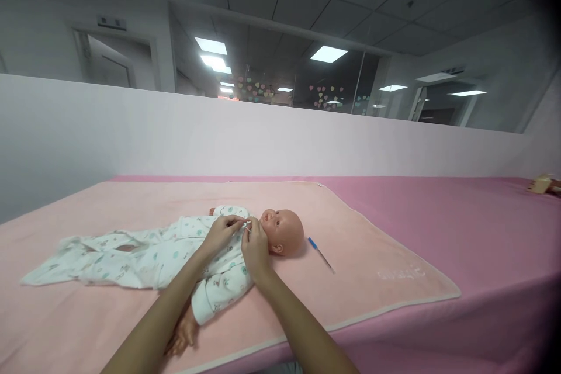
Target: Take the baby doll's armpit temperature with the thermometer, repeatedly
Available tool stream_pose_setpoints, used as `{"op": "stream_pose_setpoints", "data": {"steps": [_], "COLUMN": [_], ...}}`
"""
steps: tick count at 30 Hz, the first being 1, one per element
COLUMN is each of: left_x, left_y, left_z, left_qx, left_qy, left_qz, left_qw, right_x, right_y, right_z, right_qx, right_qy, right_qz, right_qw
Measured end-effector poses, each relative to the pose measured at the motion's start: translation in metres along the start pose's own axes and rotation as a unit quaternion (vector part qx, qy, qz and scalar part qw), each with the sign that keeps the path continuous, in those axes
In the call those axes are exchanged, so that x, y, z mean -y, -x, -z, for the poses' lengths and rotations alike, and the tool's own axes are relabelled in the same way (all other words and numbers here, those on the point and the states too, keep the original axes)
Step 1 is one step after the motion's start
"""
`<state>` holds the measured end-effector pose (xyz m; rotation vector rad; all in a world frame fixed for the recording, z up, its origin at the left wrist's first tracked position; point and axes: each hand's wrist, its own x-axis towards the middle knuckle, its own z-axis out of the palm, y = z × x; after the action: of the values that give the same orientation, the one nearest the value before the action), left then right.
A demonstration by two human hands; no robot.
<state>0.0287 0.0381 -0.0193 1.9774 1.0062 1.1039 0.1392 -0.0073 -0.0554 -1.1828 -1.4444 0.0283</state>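
A baby doll [284, 229] lies on its back on a light pink blanket [377, 257], head to the right. It wears a white printed romper [144, 254]. My left hand [221, 232] pinches the romper's collar by the doll's neck. My right hand [255, 245] pinches the same collar edge from the other side, close under the doll's chin. Both hands' fingertips nearly touch there. One bare doll hand [186, 333] sticks out of a sleeve near my left forearm.
A blue-capped pen or thermometer [319, 253] lies on the blanket right of the doll's head. The blanket covers a darker pink table surface [482, 228]. A white partition wall [263, 134] stands behind. A small tan object [542, 184] sits at the far right edge.
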Motion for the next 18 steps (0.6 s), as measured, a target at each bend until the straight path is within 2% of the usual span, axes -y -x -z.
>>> {"op": "stream_pose_setpoints", "data": {"steps": [4,10,18], "left_x": [0.0012,0.0017,-0.0004], "left_y": [-0.0013,-0.0009,0.0012], "left_z": [0.0014,0.0013,0.0020], "left_qx": [0.001,0.000,0.027], "left_qy": [0.026,0.028,0.014], "left_qz": [0.005,0.000,-0.016], "left_qw": [1.000,1.000,0.999], "right_x": [0.0006,-0.0010,0.0000], "right_y": [0.0005,0.0036,0.0039], "right_z": [0.0008,-0.0001,0.0004], "right_qx": [-0.007,-0.033,-0.003], "right_qy": [-0.013,-0.041,-0.015], "right_qz": [0.003,0.046,0.049], "right_qw": [1.000,0.998,0.999]}}
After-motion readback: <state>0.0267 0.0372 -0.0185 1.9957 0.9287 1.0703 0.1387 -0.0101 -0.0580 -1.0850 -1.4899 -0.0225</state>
